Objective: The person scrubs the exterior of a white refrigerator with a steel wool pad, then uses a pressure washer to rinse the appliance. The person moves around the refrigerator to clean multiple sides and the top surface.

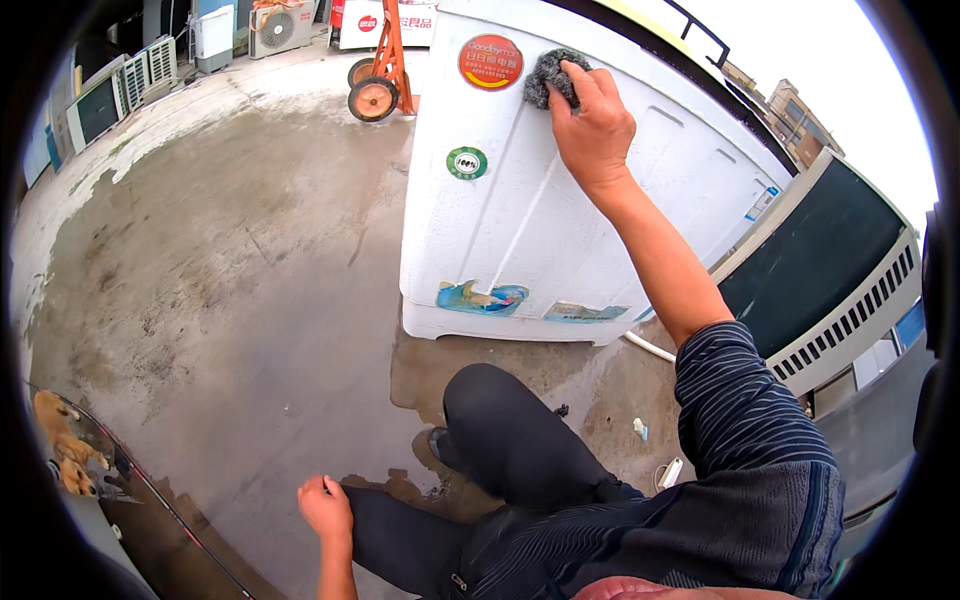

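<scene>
A large white appliance (520, 215) lies on its side on the wet concrete ground, with round red and green stickers and torn blue labels on its face. My right hand (592, 122) is stretched out over it and presses a grey scouring pad (548, 75) against its upper surface. My left hand (325, 507) is low at my side near my knee, fingers curled in a loose fist with nothing in it. My dark trouser leg and shoe (438, 447) are set just in front of the appliance.
An orange hand truck (380, 75) with wheels stands beyond the appliance. Air-conditioner units (150, 65) line the far left edge. A dark-fronted unit with a white grille (845, 285) lies on the right. A white hose (650, 347) and small scraps lie near my feet.
</scene>
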Demonstrator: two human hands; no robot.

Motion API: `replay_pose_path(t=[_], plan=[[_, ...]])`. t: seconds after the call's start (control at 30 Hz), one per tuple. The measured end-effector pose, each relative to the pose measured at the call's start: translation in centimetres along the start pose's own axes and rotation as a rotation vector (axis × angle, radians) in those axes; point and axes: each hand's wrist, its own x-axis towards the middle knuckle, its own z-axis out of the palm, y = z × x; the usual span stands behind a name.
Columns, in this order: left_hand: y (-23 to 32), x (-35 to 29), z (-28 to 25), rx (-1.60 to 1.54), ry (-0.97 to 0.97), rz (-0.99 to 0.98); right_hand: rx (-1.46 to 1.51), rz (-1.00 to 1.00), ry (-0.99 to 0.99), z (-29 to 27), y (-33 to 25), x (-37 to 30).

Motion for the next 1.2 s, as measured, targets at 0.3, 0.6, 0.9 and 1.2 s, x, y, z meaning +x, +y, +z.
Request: replay_pose_path(t=[0.3,0.6,0.9,1.2], plan=[[2.4,-0.6,-5.0,-0.048,-0.301,0.31,-0.282,-0.752,-0.52,0.6,-3.3,11.4],[12.1,-0.8,-8.7,-0.065,-0.399,-0.035,-0.341,-0.785,-1.562,4.4,-17.0,24.7],[19.7,-7.6,-13.5,-0.027,-0.33,-0.423,-0.125,-1.203,-1.492,13.7,-14.1,23.1],[27.8,-13.2,-19.8,0.026,-0.58,-0.894,-0.16,-1.295,-1.933,15.9,-16.5,19.7]])
